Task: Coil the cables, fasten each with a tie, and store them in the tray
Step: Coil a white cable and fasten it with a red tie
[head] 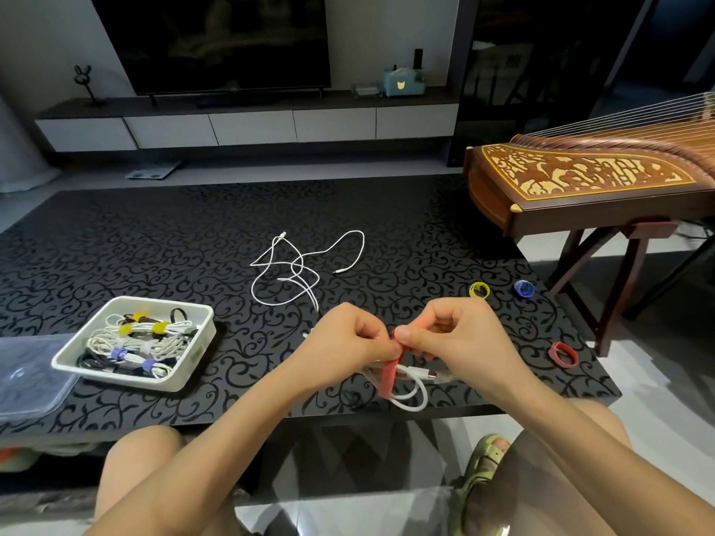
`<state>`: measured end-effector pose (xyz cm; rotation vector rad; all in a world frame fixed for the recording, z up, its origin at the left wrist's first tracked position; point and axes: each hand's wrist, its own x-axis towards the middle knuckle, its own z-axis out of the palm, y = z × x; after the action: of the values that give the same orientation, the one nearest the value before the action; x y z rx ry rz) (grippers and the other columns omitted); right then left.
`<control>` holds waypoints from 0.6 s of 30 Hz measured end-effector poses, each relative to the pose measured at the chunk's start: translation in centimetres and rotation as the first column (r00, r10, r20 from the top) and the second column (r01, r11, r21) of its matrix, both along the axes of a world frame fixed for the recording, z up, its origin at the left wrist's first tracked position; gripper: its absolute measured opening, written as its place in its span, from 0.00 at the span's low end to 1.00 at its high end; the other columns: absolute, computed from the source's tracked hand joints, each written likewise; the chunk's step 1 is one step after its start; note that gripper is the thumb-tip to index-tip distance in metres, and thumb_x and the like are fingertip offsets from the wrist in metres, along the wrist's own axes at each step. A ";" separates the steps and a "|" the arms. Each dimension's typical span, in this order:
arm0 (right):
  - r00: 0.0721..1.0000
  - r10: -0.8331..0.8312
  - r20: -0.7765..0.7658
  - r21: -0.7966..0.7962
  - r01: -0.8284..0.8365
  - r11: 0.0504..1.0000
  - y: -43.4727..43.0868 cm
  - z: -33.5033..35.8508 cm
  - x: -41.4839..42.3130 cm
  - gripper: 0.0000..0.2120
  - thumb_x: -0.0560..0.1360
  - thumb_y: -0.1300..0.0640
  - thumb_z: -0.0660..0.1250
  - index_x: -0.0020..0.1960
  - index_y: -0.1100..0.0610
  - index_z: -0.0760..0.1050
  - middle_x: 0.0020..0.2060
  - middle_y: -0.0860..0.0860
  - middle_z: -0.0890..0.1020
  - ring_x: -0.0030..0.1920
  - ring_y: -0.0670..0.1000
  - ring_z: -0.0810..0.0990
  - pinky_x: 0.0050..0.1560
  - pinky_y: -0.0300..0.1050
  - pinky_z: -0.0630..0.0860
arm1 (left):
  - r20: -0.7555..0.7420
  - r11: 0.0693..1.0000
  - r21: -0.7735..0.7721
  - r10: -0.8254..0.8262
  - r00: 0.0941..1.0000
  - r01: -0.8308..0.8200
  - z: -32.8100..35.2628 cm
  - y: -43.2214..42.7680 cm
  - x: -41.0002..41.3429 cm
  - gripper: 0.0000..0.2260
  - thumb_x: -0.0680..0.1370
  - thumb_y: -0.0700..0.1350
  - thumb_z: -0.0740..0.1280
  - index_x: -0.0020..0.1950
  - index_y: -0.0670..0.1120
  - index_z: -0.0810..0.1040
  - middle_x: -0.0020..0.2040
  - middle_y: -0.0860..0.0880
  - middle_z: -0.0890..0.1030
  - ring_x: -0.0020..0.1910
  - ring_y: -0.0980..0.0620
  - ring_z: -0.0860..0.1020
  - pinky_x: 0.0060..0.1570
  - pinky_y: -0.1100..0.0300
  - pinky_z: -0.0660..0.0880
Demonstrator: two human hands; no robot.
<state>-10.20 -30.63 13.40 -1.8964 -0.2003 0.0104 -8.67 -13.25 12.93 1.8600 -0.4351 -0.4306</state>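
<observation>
Left hand [348, 338] and right hand [458, 334], each grip clamped on a red fabric strap tie [390, 377] seemingly looped round a small coiled white cable [411, 398], hover above the near edge of the black scroll-patterned desk [116, 245]; the white rectangular tray [131, 382] sits leftward.

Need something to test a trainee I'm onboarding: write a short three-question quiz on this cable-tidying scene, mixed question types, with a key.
1. True or false: a loose white cable lies uncoiled on the table.
2. Which colour is the tie that the left hand and right hand pinch at the held cable? A yellow, B red, C blue.
3. Fill in: ___ spare ties lie on the table to the right of the hands.
Key: 1 true; 2 B; 3 three: the yellow tie, blue tie and red spare tie.
</observation>
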 end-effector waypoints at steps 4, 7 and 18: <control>1.000 -0.011 -0.004 -0.001 0.011 1.000 0.2 -0.5 0.1 0.08 0.68 0.55 0.75 0.32 0.56 0.80 0.31 0.55 0.83 0.30 0.47 0.77 0.34 0.42 0.73 | -0.029 1.000 0.002 0.023 0.999 -0.023 0.0 -0.1 0.1 0.13 0.71 0.43 0.68 0.26 0.45 0.76 0.26 0.39 0.76 0.27 0.54 0.65 0.34 0.62 0.65; 0.997 0.023 -0.073 0.074 -0.018 0.997 -0.1 -0.6 0.2 0.10 0.69 0.52 0.74 0.33 0.56 0.81 0.31 0.57 0.82 0.30 0.48 0.77 0.32 0.40 0.73 | -0.043 1.000 -0.005 0.007 0.999 -0.007 -0.2 0.0 0.1 0.15 0.73 0.46 0.68 0.27 0.45 0.73 0.26 0.48 0.70 0.28 0.53 0.67 0.36 0.60 0.65; 0.842 0.161 -0.514 0.475 0.123 0.871 0.3 -1.0 2.0 0.11 0.71 0.75 0.63 0.43 0.60 0.75 0.28 0.54 0.78 0.25 0.48 0.73 0.26 0.36 0.71 | 0.289 0.975 0.206 0.022 0.957 -0.084 -0.8 -0.1 -0.3 0.14 0.79 0.46 0.64 0.33 0.55 0.73 0.25 0.56 0.72 0.26 0.59 0.68 0.32 0.63 0.66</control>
<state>-8.18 -30.37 12.43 -1.3077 0.1600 0.4690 -9.00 -13.31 12.12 2.1524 -0.5475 -0.1764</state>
